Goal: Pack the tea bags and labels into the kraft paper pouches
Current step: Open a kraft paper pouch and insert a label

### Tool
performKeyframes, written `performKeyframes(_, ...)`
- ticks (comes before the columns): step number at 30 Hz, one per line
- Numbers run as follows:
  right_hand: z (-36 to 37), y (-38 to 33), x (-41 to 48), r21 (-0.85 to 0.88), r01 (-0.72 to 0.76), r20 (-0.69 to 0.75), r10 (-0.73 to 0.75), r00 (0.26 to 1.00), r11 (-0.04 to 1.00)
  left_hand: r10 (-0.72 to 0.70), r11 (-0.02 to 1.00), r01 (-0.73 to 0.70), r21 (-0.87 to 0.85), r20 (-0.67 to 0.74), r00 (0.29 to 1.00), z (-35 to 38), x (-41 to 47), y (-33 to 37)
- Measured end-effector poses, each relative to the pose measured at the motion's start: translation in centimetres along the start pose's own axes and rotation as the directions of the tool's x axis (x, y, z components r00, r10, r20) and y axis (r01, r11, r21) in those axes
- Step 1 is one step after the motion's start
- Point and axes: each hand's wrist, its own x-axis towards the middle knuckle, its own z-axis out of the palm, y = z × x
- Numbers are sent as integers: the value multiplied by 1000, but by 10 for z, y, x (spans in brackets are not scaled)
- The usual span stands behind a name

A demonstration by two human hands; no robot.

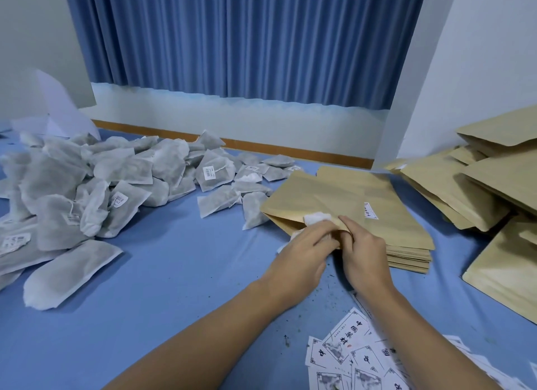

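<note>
- The packing looks early or midway: one tea bag (318,217) sits half in the mouth of the top kraft pouch (348,198), its white corner sticking out.
- The left hand (302,247) has its grip closed round that tea bag, fingers curled, with more white mesh showing under the palm. How many bags it holds cannot be told.
- The right hand (366,253) pinches the near lip of the pouch mouth, and the two hands touch at the opening.
- No label appears to be in this pouch yet. The printed labels (357,357) lie scattered on the blue surface (174,273) near the person's right forearm.
- A large heap of loose tea bags (87,186) spreads across the left, so most of the work seems left to do.
- The top pouch lies on a flat stack of pouches (409,257), which look empty.
- More kraft pouches (494,186) are piled at the right. Some look slightly fuller, but whether they are filled cannot be told.
- A small white sticker (371,211) lies on the top pouch's face.
</note>
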Motion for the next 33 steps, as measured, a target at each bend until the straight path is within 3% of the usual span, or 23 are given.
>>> performKeyframes(5, -1, -1, 4, 9, -76, -55, 76, 996, 997, -21, 1000, 22, -8, 123, 992, 1, -5, 3)
performKeyframes(8, -2, -2, 3, 16, -75, -75, 76, 994, 997, -105, 994, 110, -25, 144, 984, 5, -5, 4)
performKeyframes(11, -3, -4, 1, 16, -43, -66, 44, 997, 999, -186, 960, 216, -180, 172, 967, 7, 8, 3)
performKeyframes(13, -3, -5, 2, 6, -22, -80, 23, 997, 1000, -414, 809, 452, -375, 182, 892, 8, 24, -1)
performKeyframes(15, -3, -5, 2, -3, -18, -82, 18, 996, 1000, -633, 567, 642, -516, 227, 741, 12, 42, -10)
performKeyframes(16, -3, -6, 2, 0, -13, -76, 13, 997, 1000, -688, 506, 690, -517, 240, 685, 12, 50, -12)
performKeyframes(18, -4, -8, 2, 16, -7, -66, 8, 998, 1000, -735, 498, 757, -424, 257, 628, 20, 64, -18)
performKeyframes(20, -5, -12, 0, 22, 4, -62, -2, 998, 1000, -782, 504, 837, -215, 297, 547, 27, 78, -20)
performKeyframes(22, -6, -17, -2, 27, 19, -63, -17, 998, 999, -744, 606, 795, 6, 358, 564, 31, 90, -21)
performKeyframes(25, -7, -23, -6, 68, 44, -55, -40, 998, 997, -648, 728, 679, 94, 417, 637, 22, 101, -28)
performKeyframes(28, -5, -25, -11, 68, 78, 25, -80, 996, 995, -706, 687, 660, 303, 495, 507, 13, 102, -46)
performKeyframes(31, -2, -24, -11, 35, 66, 18, -66, 998, 997, -656, 751, 495, 437, 578, 485, 15, 98, -42)
performKeyframes(33, -4, -24, -9, 27, 55, -57, -53, 997, 998, -620, 773, 530, 349, 591, 515, 22, 101, -31)
